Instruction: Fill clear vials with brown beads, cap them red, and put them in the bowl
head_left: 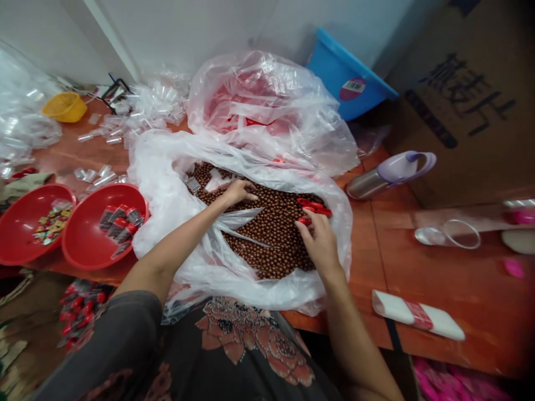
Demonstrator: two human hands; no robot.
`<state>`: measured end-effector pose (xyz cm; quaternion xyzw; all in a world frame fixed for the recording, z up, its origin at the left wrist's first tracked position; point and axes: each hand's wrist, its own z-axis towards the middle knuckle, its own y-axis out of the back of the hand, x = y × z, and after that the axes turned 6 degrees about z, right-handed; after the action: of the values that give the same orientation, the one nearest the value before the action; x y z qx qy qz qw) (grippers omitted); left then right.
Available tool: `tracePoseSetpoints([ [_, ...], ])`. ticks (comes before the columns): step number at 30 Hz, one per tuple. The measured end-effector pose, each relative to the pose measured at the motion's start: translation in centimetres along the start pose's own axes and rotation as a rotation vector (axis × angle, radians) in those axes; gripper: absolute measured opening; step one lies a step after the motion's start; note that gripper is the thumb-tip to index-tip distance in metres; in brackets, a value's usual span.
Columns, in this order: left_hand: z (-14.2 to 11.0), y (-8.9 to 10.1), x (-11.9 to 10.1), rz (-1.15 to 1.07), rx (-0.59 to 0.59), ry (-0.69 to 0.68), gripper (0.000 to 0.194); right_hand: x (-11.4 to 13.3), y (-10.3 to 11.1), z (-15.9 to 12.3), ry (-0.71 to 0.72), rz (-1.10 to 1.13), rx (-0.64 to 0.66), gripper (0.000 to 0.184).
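Hundreds of glossy brown balls point(271, 234) lie heaped inside a white plastic bag point(156, 223) on an orange wooden table point(388, 262); they look light and hard, and are likely to roll and slip apart, so they would be better scooped or cupped than picked singly. A person's left hand point(238, 192) rests open on the heap, fingers spread, while the right hand point(317, 239) curls narrowly, apparently pinching red plastic pieces point(313, 206) at the heap's far edge. The bag's thin film creases easily, and its rim offers the best hold. Two red bowls point(20, 231) at left contain small wrapped packets point(121, 223), near scattered clear plastic sleeves point(137, 106) and a yellow basket point(64, 107). A crumpled clear bag point(267, 106) sits beyond, with a blue plastic tub point(351, 78) and a printed cardboard box point(463, 94) by a white wall point(188, 33); a steel flask with a lilac lid point(388, 178) lies on the tabletop.
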<state>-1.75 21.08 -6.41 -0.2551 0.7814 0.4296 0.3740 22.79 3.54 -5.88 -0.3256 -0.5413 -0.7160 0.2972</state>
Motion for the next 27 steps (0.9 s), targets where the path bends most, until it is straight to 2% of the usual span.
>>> tracePoseSetpoints([
  [4, -1.7, 0.0, 0.3, -0.206, -0.016, -0.048, 0.049, 0.7, -0.4, -1.2, -0.074, 0.180, -0.018, 0.037],
  [9, -4.2, 0.8, -0.2, -0.507, 0.023, 0.078, 0.063, 0.7, -0.5, -2.3, -0.028, 0.041, 0.045, 0.032],
  [13, -6.6, 2.0, -0.8, -0.603, 0.028, 0.174, 0.054, 0.8, -0.5, -2.8, 0.051, -0.109, 0.058, 0.030],
  [16, -9.1, 2.6, -1.6, -0.681, 0.063, 0.143, 0.044, 1.1, -0.6, -3.2, 0.073, -0.096, 0.078, 0.026],
  [21, -13.5, 2.2, -3.1, -0.817, 0.002, 0.049, 0.041, 1.7, -1.3, -4.0, 0.044, 0.126, -0.005, 0.030],
  [23, -14.7, 1.8, -3.6, -0.851, -0.024, 0.034, 0.044, 1.9, -1.8, -4.3, -0.050, 0.282, -0.020, 0.036],
  [27, -16.2, 1.3, -4.1, -0.877, -0.024, 0.004, 0.053, 2.9, -2.8, -4.4, -0.303, 0.619, 0.038, 0.050],
])
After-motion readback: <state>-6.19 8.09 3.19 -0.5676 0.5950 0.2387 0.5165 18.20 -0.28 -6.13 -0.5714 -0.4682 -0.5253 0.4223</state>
